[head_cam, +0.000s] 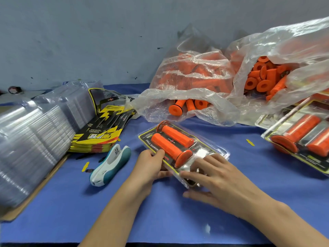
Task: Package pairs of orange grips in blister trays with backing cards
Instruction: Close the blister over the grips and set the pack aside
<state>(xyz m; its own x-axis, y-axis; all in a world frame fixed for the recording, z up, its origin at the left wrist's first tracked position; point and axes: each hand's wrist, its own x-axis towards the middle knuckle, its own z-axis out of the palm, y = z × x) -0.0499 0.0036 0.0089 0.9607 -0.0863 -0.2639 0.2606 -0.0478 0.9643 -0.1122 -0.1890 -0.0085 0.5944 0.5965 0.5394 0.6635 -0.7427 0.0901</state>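
Note:
A clear blister pack with two orange grips and a black-and-yellow backing card lies tilted on the blue table, mid-frame. My left hand grips its near left edge, thumb on top and fingers underneath. My right hand lies on the pack's near right end with fingers spread and fairly straight, pressing the plastic. A stack of backing cards sits to the left, beside a long leaning row of empty blister trays.
A white-and-teal stapler lies left of my left hand. Two plastic bags of loose orange grips fill the back right. Finished packs are stacked at the right edge. Yellow card scraps dot the blue mat.

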